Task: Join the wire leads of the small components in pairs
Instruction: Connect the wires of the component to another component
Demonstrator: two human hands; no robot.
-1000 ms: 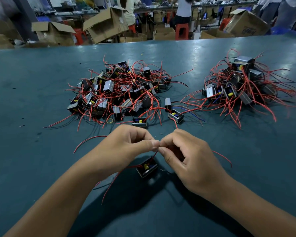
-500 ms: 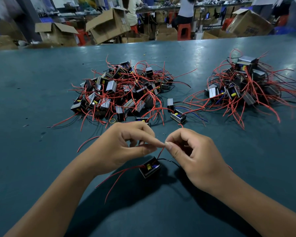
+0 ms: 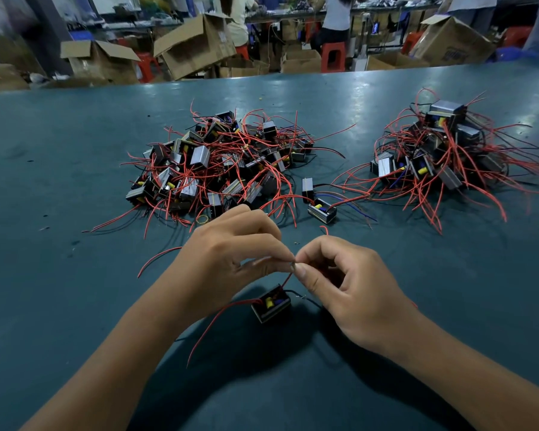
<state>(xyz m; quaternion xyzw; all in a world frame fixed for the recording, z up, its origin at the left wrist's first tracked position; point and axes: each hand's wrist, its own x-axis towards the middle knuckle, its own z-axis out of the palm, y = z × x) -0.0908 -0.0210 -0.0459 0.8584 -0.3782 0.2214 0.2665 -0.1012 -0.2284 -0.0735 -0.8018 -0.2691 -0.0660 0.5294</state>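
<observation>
A small black component (image 3: 271, 304) with a yellow and blue core lies on the teal table (image 3: 59, 290), just below my fingertips. Red leads run up from it. My left hand (image 3: 227, 259) and my right hand (image 3: 352, 293) meet above it, thumbs and forefingers pinched on the bare wire ends (image 3: 293, 263). Another red lead (image 3: 212, 328) trails down to the left, and a thin black lead (image 3: 302, 296) passes under my right hand.
A big heap of similar components with red leads (image 3: 218, 169) lies beyond my hands, and a second heap (image 3: 442, 157) sits at the right. Two loose components (image 3: 321, 209) rest between them. Cardboard boxes (image 3: 196, 45), red stools and people fill the background.
My fingertips have drawn closer together on the wire ends, with a small twisting shift of the fingers. The component has stayed in place under them.
</observation>
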